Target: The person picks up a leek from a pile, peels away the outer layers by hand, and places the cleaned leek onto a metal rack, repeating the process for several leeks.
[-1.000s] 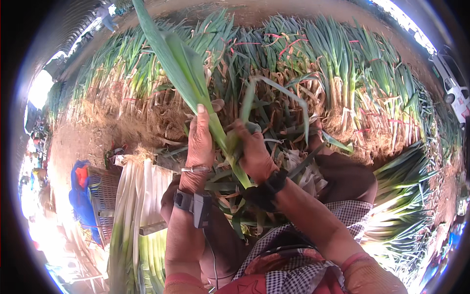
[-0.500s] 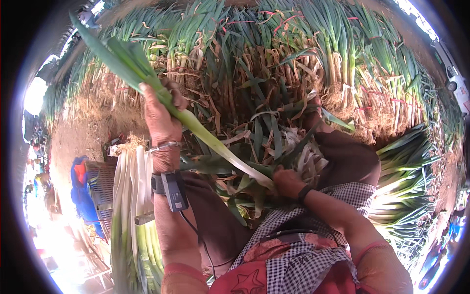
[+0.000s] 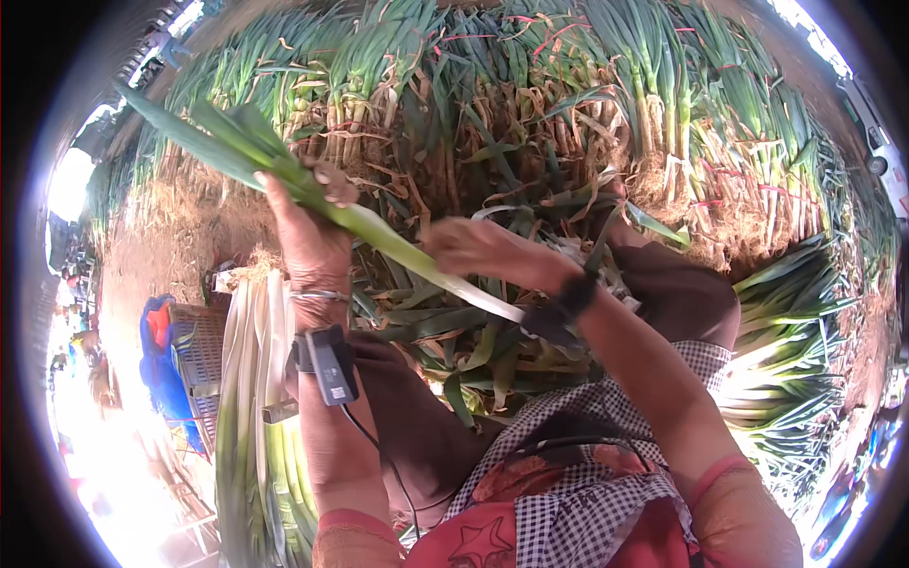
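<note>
My left hand (image 3: 312, 241) is closed around a leek (image 3: 383, 239) at the place where its green leaves fan out. The leek slants from the upper left down to its white end near the middle of the view. My right hand (image 3: 483, 254) is over the pale stem, its fingertips close to or touching it. Motion blurs those fingers, so their grip is unclear. Below both hands lies a heap of stripped leek leaves (image 3: 488, 364), green and dry brown, between my knees.
Rows of upright leeks (image 3: 350, 80) with roots and red ties stretch across the back. Trimmed leeks (image 3: 251, 379) lie at my left beside a plastic crate (image 3: 197, 350) and a blue bag (image 3: 161, 374). More leeks (image 3: 781, 350) are piled at my right.
My right hand has moved from the leek's white lower end up and left to the middle of its stem. My left hand keeps its hold, and the leek's leafy end has dipped slightly.
</note>
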`<state>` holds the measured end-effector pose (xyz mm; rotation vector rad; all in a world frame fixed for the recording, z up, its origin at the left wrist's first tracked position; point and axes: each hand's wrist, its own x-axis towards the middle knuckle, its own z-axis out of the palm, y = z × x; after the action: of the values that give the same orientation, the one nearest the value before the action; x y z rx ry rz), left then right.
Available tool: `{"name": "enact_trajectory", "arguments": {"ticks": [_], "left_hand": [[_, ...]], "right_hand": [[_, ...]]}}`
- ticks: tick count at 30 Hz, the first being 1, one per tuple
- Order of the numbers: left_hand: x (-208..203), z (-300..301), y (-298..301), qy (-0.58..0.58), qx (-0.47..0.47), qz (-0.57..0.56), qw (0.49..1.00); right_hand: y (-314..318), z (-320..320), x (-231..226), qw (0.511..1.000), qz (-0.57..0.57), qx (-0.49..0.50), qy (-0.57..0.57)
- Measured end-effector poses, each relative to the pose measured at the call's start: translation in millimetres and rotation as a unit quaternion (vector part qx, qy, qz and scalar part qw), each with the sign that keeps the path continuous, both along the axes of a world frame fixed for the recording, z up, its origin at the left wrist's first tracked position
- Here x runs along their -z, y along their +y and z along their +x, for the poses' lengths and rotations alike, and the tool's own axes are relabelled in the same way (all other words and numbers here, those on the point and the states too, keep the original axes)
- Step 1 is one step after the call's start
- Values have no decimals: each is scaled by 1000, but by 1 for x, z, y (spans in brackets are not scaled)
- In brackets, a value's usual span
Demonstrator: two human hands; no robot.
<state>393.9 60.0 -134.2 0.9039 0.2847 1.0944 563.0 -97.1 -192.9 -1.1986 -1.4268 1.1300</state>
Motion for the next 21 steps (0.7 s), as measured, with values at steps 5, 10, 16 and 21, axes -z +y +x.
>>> {"name": "enact_trajectory", "arguments": {"ticks": [5, 10, 16, 21], "left_hand": [[-4, 1, 4, -57, 75, 44, 995], [-25, -37, 18, -28, 13, 24, 999], [-21, -6, 3, -54, 112, -8, 992], [-16, 8, -4, -90, 149, -19, 985]], "right_hand": [[38, -41, 0, 986, -49, -82, 140], [-89, -42, 49, 951, -293, -76, 64], [-79, -35, 45, 988, 87, 83, -94], [-25, -46, -24, 986, 38, 144, -77]]}}
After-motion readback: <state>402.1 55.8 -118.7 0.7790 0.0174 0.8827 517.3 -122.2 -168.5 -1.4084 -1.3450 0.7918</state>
